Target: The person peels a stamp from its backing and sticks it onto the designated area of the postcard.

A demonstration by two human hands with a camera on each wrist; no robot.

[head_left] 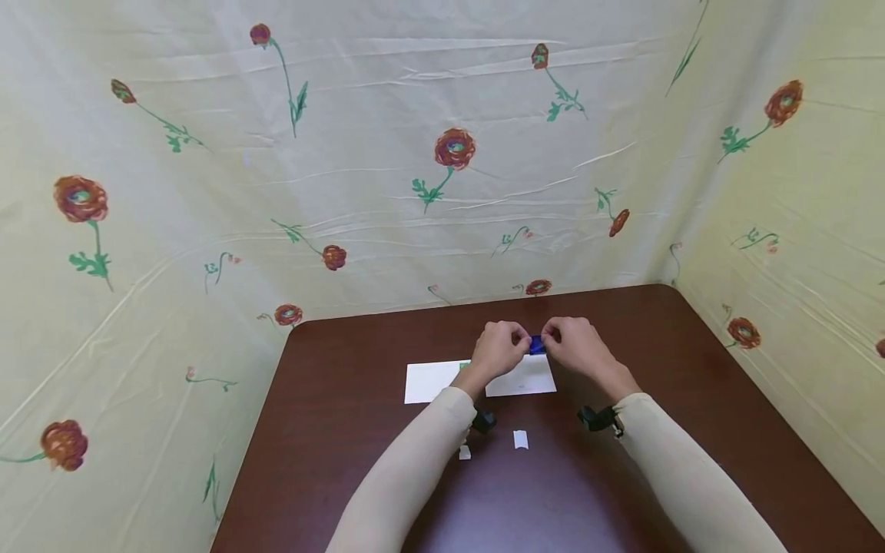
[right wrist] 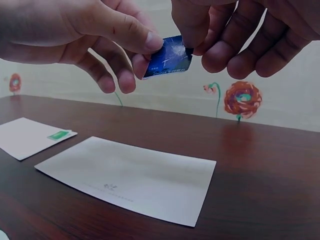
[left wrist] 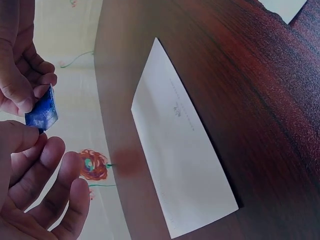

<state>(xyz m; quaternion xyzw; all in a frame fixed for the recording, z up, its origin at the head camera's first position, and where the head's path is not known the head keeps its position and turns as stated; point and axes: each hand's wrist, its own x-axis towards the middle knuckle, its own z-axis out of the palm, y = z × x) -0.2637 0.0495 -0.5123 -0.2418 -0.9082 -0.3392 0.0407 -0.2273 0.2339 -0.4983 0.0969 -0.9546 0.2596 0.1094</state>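
A small blue postage stamp [right wrist: 171, 57] is held up between both hands, above the table. My left hand [head_left: 499, 347] pinches one end of it between thumb and forefinger, its other fingers loosely bent. At the opposite end, the thumb and fingertips of my right hand [head_left: 577, 343] grip the stamp. Below them lies a white envelope [right wrist: 135, 175] with faint print near one long edge. Beside it on the left is a second white envelope [right wrist: 25, 137], which bears a green stamp [right wrist: 59, 135] at its corner.
Two small white scraps of paper, one [head_left: 521, 439] between the forearms and another [head_left: 465, 453] by the left sleeve, lie on the brown table [head_left: 332, 461]. A flower-patterned curtain [head_left: 373, 153] hangs behind and at both sides.
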